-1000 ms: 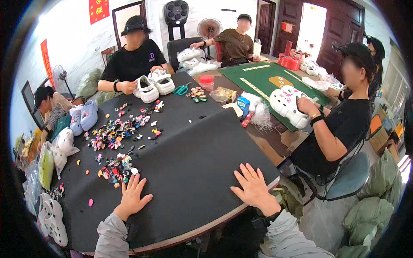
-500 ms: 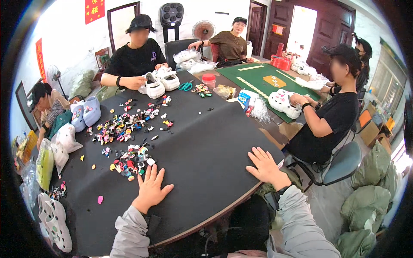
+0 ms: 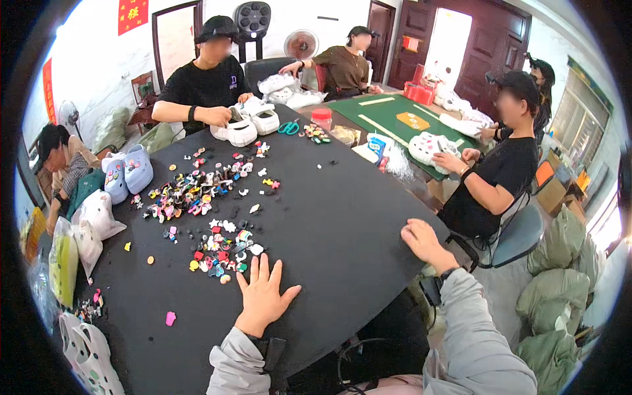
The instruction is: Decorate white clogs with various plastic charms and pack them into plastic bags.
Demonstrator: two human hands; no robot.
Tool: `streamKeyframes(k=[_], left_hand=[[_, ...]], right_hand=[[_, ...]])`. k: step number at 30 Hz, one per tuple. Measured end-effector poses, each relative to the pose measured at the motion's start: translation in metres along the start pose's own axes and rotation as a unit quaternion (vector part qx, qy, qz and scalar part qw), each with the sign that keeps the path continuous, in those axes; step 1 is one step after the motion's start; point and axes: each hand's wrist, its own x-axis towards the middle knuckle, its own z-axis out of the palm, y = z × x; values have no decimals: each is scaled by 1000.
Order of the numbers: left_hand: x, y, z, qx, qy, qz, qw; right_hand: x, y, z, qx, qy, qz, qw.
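My left hand [image 3: 264, 296] lies palm down with its fingers spread on the black table cover [image 3: 342, 224]. Its fingertips are just beside a small pile of colourful shoe charms [image 3: 220, 253], next to a white charm [image 3: 257, 249]. Nothing is held in it. At the table's right edge, my right hand [image 3: 426, 243] rests with loosely bent fingers and nothing visible in it. A larger heap of shoe charms [image 3: 191, 194] spreads farther off, and a pink charm [image 3: 171, 318] lies alone to the left.
Light blue clogs [image 3: 137, 170], bagged shoes [image 3: 99, 214] and grey-white clogs [image 3: 92, 359] line the left side. Across the table, a co-worker [image 3: 214, 79] handles white clogs [image 3: 236, 131] near teal scissors [image 3: 288, 128]. Another person [image 3: 503, 164] sits right by a green mat [image 3: 368, 115] with a decorated white clog [image 3: 428, 149].
My right hand has slid rightward to the table's edge, its fingers now more bent. My left hand stays flat by the small pile. The whole view has shifted slightly.
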Motion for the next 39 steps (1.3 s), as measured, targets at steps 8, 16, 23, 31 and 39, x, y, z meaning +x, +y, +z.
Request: streamKeyframes(k=[8,16,23,31,39], left_hand=[[-5,-12,3,-19,58,13,998],[-3,-13,5,-8,44,1,999],[-7,-11,15,-44,81,10,996],[-3,-2,11,-120,62,10,991],[-8,-37,-34,-277,64,-8,959]], right_hand=[[17,-30,31,-69,203,18,977],[18,-20,30,-41,163,14,986],[16,-3,35,-30,198,-79,977],[24,68,37,-51,126,-32,990],[40,103,48,-85,113,-33,989]])
